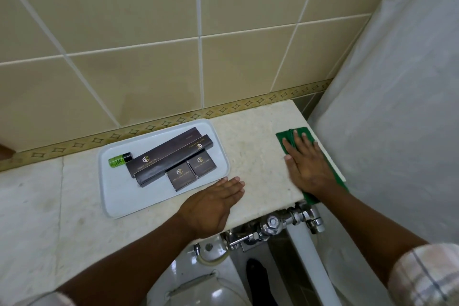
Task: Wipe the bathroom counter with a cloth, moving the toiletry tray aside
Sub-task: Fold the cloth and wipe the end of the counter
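A pale marble counter (250, 151) runs along the tiled wall. On it lies a white toiletry tray (116, 194) holding dark boxes (169, 159) and a small green bottle (118, 160). My left hand (211, 206) rests flat on the counter, fingers together, touching the tray's near right corner. A green cloth (285, 138) lies at the counter's right end. My right hand (306, 166) presses flat on it with fingers spread. Part of the cloth hangs over the right edge.
A white shower curtain (397, 107) hangs close to the counter's right end. Chrome flush valve and pipes (273, 225) sit below the front edge, with a white toilet (206, 288) underneath. Beige tiled wall (149, 32) rises behind.
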Motion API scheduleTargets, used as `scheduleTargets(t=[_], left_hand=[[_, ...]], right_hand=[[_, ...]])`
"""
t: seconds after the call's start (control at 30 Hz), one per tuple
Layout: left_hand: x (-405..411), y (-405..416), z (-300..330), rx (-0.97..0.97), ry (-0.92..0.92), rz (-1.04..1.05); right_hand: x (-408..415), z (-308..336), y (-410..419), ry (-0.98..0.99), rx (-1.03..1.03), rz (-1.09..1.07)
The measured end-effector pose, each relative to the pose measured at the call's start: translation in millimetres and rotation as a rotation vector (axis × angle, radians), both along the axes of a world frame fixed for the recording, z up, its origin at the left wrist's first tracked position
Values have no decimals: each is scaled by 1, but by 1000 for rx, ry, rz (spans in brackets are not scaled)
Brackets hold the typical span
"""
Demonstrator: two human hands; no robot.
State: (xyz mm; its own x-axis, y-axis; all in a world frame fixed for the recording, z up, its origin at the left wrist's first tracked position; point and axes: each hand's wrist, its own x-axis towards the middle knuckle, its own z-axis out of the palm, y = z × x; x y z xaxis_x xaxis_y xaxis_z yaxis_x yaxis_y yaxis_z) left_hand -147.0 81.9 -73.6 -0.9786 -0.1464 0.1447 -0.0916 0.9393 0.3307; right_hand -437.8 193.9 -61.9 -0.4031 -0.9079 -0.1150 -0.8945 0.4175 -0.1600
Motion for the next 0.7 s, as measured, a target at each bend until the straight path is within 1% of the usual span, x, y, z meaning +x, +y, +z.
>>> scheduleTargets(t=[0.1, 0.23, 0.37, 0.5, 0.57, 0.7], left_hand=[[-1, 2, -1, -43, 18, -2], [-1, 2, -3, -48, 36, -9], [0, 0, -8, -75, 5, -3], [-1, 1, -7, -42, 21, 8], [-1, -1, -5, -3, 9, 4], [-1, -1, -2, 24, -42, 13]], right_hand=[[34, -4, 2, -6, -7, 55], [73, -9, -21, -26, -18, 126], [84, -9, -77, -30, -20, 108], [85, -6, -142, -4, -36, 91], [84, -7, -149, 8, -32, 83], [85, -12, -125, 9, -44, 86]])
